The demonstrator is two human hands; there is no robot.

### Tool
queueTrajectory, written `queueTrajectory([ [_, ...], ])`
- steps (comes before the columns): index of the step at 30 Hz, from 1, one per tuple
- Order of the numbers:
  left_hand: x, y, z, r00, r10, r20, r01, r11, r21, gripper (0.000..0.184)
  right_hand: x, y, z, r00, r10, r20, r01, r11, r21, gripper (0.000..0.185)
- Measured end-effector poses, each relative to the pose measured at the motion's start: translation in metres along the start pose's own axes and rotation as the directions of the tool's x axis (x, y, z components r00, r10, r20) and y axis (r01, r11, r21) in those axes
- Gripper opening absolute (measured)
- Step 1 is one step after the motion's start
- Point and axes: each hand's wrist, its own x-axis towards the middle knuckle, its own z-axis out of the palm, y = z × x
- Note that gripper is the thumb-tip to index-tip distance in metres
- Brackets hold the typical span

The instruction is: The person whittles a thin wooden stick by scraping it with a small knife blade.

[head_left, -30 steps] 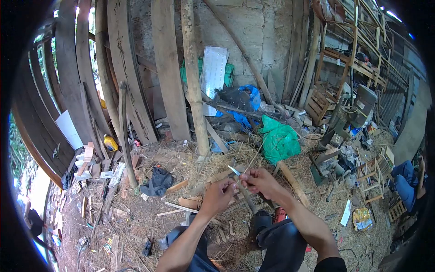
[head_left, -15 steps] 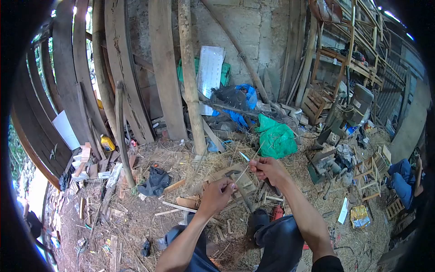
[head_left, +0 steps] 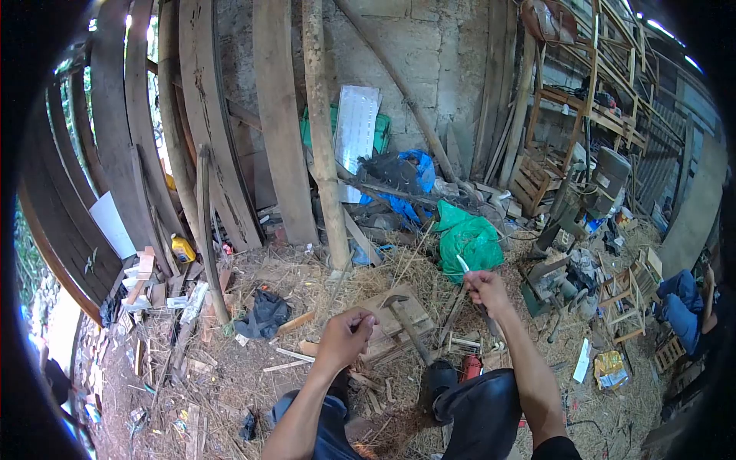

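Observation:
My right hand [head_left: 487,293] is closed around a knife, its pale blade [head_left: 462,264] pointing up and away and a dark handle end showing below the fist. Off to the left, my left hand [head_left: 349,335] is curled with thumb and fingers together. Whatever it may pinch is hidden or too thin to make out. Between and below the hands a hammer [head_left: 412,330] leans over a wooden board [head_left: 383,316] on the ground, its metal head on the far side. Near my right knee is a red object [head_left: 471,366].
A green plastic sack [head_left: 469,244] lies ahead, before blue and black sheeting. A wooden post [head_left: 325,153] stands left of it. A black bag [head_left: 264,313] and wood scraps litter the straw-covered floor. At right are a small wooden chair frame [head_left: 625,307] and a seated person's legs [head_left: 681,310].
My hands have moved apart: the right one with the knife went right, the left one to the left. The thin stick seen between them earlier no longer shows clearly.

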Motion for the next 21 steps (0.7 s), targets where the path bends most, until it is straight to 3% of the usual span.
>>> queueTrajectory([
  [2, 0.003, 0.004, 0.003, 0.999, 0.035, 0.005, -0.035, 0.999, -0.019, 0.015, -0.003, -0.006, 0.020, 0.997, -0.059, 0.040, 0.061, 0.997, -0.037, 0.019],
  [4, 0.005, 0.008, 0.008, 0.997, 0.074, 0.013, -0.073, 0.996, -0.043, 0.016, -0.015, -0.026, 0.046, 0.987, -0.156, -0.050, 0.153, 0.987, -0.057, 0.024],
  [6, 0.008, 0.005, 0.013, 0.996, 0.082, 0.020, -0.082, 0.997, -0.014, 0.016, -0.020, -0.041, 0.058, 0.989, -0.140, -0.051, 0.136, 0.988, -0.077, 0.028],
  [9, 0.011, -0.002, 0.017, 0.994, 0.102, 0.045, -0.102, 0.995, -0.001, 0.016, -0.020, -0.069, 0.084, 0.990, -0.137, 0.026, 0.132, 0.979, 0.155, 0.024],
  [16, 0.008, -0.006, 0.016, 0.987, 0.090, 0.133, -0.098, 0.994, 0.054, 0.015, -0.022, -0.071, 0.095, 0.982, -0.172, 0.076, 0.163, 0.981, 0.107, 0.018],
  [18, 0.006, -0.006, 0.019, 0.978, 0.113, 0.177, -0.141, 0.978, 0.152, 0.014, -0.022, -0.071, 0.100, 0.982, -0.175, 0.076, 0.163, 0.976, 0.142, 0.018],
  [21, 0.014, -0.012, 0.027, 0.983, 0.133, 0.125, -0.143, 0.987, 0.072, 0.016, -0.029, -0.071, 0.104, 0.981, -0.162, 0.102, 0.147, 0.978, 0.145, 0.017],
])
